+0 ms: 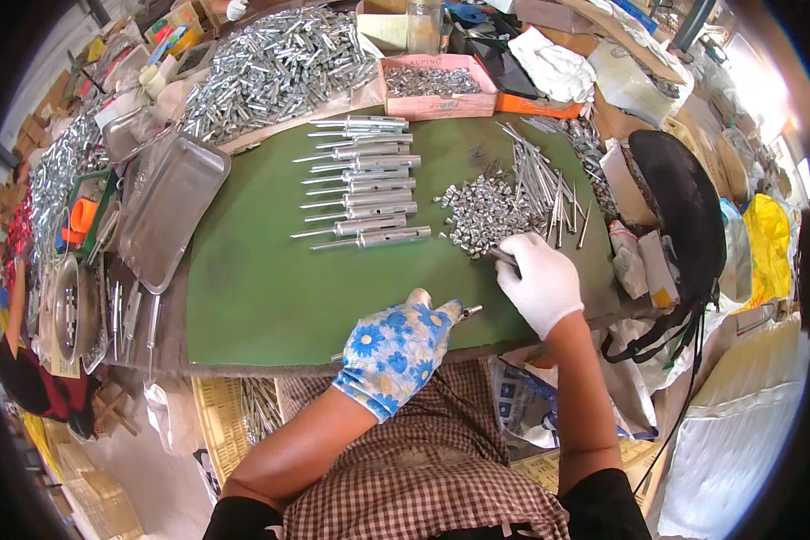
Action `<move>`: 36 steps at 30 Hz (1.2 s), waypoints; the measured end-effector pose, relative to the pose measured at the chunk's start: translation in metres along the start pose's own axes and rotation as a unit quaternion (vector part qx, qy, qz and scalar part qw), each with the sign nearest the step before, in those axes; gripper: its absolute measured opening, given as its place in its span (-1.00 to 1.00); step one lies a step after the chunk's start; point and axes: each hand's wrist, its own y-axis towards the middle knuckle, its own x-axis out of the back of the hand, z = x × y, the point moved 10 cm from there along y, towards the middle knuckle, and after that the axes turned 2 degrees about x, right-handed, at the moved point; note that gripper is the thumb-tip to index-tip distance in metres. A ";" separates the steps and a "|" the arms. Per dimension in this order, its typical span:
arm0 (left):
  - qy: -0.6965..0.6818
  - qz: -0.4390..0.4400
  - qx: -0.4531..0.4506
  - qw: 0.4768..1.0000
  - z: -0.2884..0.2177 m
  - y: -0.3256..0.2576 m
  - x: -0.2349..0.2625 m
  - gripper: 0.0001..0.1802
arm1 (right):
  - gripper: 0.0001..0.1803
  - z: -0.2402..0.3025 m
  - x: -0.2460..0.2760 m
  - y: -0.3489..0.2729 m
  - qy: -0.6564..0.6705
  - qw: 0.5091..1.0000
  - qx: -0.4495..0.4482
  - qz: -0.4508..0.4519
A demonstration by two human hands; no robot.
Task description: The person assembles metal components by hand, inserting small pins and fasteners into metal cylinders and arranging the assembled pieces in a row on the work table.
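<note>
My left hand (394, 349), blue flower glove, gripping metal tube part (466, 311) near green mat (261, 288) front edge. Right hand (540, 281), white glove, pinching small piece at pile of small metal fittings (481, 214). Hands apart, w/ finished rods (364, 180) lined up behind.

My left hand (394, 349) in its blue flowered glove closed around a metal piece (466, 311), so only the tip poked out past my fingers; the rest sat hidden in my palm. My right hand (541, 282), gloved in white, covered most of the small part (502, 256) it pinched at the edge of the pile of little metal bits (486, 214), and I could not tell its shape. That pile's bits were too small to make out singly. The pink box (438, 88) held more of them, just a grey blur. The glass jar (424, 22) was cut off by the top edge. My lap hid the yellow crate (220, 409) under the table edge.
</note>
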 end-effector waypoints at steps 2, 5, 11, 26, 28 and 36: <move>-0.010 -0.005 0.003 1.000 0.002 -0.001 0.000 -0.75 | -0.84 0.002 0.002 -0.007 -0.009 1.000 0.008 0.021; -0.018 -0.006 0.002 1.000 0.001 -0.001 0.000 -0.76 | -0.89 0.010 -0.001 -0.018 -0.056 0.995 0.079 0.037; -0.024 -0.003 -0.002 1.000 0.005 -0.002 -0.007 -0.74 | -0.89 0.018 0.002 -0.026 0.147 0.986 0.072 0.042; -0.020 0.015 0.002 1.000 0.003 -0.002 -0.009 -0.75 | -0.86 0.049 -0.009 -0.031 0.115 0.990 0.045 0.070; -0.032 0.027 -0.011 0.999 0.002 -0.003 -0.013 -0.71 | -0.85 0.043 -0.012 -0.028 0.129 0.986 0.026 0.106; 0.017 0.075 -0.026 0.997 0.000 -0.001 -0.015 -0.64 | -0.66 0.036 -0.004 -0.029 0.292 0.955 0.015 0.041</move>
